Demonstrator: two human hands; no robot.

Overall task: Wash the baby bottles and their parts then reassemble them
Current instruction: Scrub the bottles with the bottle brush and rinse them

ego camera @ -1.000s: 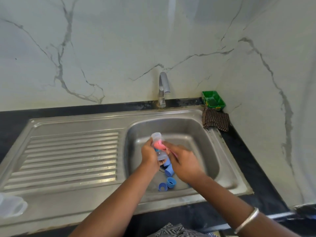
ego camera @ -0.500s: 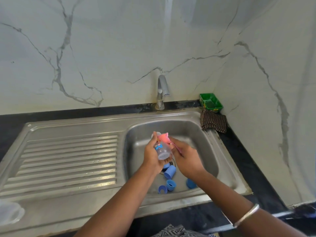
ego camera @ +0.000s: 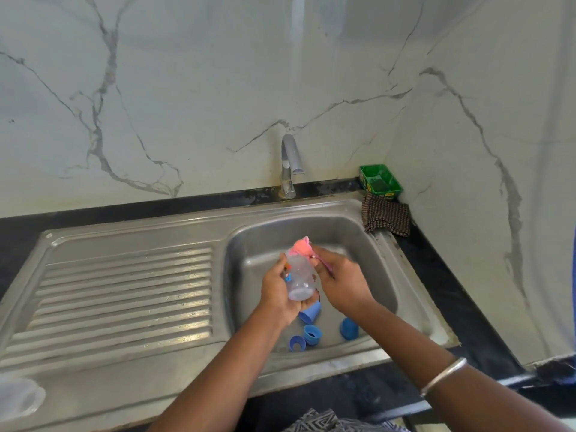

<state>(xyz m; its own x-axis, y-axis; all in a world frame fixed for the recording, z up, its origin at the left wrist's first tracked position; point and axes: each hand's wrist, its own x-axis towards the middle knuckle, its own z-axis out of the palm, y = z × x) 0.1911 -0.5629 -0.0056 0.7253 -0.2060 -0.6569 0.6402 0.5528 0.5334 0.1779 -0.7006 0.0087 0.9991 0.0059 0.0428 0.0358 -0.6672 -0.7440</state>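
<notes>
Over the steel sink basin [ego camera: 358, 244] my left hand [ego camera: 280, 294] grips a clear baby bottle [ego camera: 300, 277], its base turned toward me and its mouth pointing away. My right hand [ego camera: 338, 280] holds the thin handle of a pink sponge brush [ego camera: 301, 247], whose pink head sits at the bottle's mouth. Several blue bottle parts lie on the basin floor below my hands: a blue cap [ego camera: 310, 312], a blue ring [ego camera: 312, 334], another blue piece [ego camera: 296, 343] and a blue cap [ego camera: 349, 328] to the right.
A chrome tap [ego camera: 290, 165] stands behind the basin, with no water visible. A ribbed drainboard [ego camera: 124, 294] lies to the left. A clear plastic part [ego camera: 18, 397] rests at the sink's front left corner. A green tray [ego camera: 379, 179] and a checked cloth [ego camera: 386, 218] sit at the back right.
The bottle has been lifted and tipped so its base faces me. The pink brush head moved from the bottle's side up to its mouth. A blue cap at the right came into view.
</notes>
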